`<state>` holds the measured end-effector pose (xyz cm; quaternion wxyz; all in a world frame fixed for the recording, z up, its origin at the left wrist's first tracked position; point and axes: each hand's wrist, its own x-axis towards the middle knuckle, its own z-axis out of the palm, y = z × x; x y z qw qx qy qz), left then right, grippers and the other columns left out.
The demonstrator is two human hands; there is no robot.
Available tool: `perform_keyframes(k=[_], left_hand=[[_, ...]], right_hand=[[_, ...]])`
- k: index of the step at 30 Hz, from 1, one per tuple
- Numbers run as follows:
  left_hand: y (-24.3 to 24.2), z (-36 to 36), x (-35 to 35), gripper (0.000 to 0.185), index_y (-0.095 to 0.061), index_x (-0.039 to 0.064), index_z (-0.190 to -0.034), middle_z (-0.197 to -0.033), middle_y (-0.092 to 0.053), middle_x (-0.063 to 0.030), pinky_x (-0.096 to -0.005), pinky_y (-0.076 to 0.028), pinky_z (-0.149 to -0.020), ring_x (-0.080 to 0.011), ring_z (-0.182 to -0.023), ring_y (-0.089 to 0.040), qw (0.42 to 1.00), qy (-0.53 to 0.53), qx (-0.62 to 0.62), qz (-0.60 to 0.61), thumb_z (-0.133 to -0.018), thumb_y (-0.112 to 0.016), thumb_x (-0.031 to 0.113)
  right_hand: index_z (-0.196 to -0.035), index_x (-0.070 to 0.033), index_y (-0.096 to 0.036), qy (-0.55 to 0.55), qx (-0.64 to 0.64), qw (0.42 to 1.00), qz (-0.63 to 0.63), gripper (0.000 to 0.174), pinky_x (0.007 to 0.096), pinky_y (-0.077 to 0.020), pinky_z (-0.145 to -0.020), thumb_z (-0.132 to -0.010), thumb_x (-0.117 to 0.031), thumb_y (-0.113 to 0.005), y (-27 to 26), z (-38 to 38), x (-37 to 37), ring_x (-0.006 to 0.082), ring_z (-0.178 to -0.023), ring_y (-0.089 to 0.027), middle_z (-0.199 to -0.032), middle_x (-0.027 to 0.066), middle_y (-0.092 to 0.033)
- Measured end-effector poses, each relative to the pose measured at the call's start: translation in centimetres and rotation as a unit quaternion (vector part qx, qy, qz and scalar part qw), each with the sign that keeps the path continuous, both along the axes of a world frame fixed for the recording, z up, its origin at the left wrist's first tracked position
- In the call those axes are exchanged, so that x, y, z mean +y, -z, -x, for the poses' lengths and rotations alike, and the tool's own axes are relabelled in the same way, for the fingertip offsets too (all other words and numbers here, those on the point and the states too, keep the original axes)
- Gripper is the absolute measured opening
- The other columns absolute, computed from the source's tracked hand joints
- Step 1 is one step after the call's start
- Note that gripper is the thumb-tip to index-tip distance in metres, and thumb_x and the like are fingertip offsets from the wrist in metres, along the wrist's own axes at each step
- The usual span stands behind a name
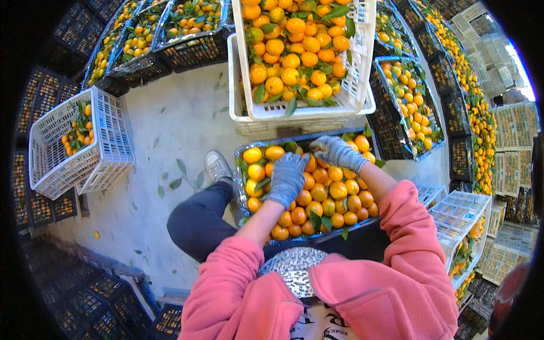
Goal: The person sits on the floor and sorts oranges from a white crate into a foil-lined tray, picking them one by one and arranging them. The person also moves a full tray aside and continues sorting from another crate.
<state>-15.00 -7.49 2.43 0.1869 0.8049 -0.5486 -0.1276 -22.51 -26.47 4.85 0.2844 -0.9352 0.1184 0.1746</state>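
A dark crate lined with clear film (240, 187) stands before me, filled with orange citrus fruit (319, 191) and some green leaves. My left hand (289, 176), in a grey knit glove, lies on the fruit left of the crate's middle, fingers pointing to the far side. My right hand (335, 152), gloved alike, is over the far side of the same crate, its fingers bent down towards the fruit. Whether either hand grips a fruit is hidden. Just beyond stands a tilted white plastic crate (306, 112) of leafy citrus, resting in another white crate.
White crates (114, 140) stand at the left, one holding some fruit. Filled dark crates (191, 49) line the far side, and another (429, 151) is at the right. A white crate (461, 216) is by my right elbow. Leaves (175, 183) litter the floor.
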Motion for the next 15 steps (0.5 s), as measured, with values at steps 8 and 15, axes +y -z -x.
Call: perform_keyframes(k=[8,15], left_hand=[[-0.2,1.5,0.2,0.048,-0.049,0.016,-0.131,-0.125,-0.053,-0.0101,-0.0436,-0.039,-0.095,-0.0319,-0.115,-0.049,0.996,-0.033,-0.063,-0.046,-0.083,-0.051,0.012],[-0.5,2.3,-0.1,0.045,-0.048,0.02,-0.131,-0.129,-0.049,-0.0117,-0.0429,-0.041,-0.093,-0.0318,-0.115,-0.047,0.991,-0.054,-0.069,-0.098,-0.087,-0.047,0.014]], right_hand=[[-0.128,-0.011,-0.048,0.028,-0.213,0.95,0.225,0.049,0.0424,-0.044,-0.093,-0.08,-0.011,-0.057,-4.2,-17.0,-5.0,0.0319,-0.113,-0.051,-0.125,0.0127,-0.053],[-0.109,-0.011,-0.06,0.011,-0.097,0.944,0.316,0.038,0.0424,-0.0489,-0.084,-0.072,-0.015,-0.068,-4.4,-17.5,-6.2,0.0331,-0.102,-0.057,-0.11,0.0165,-0.056]])
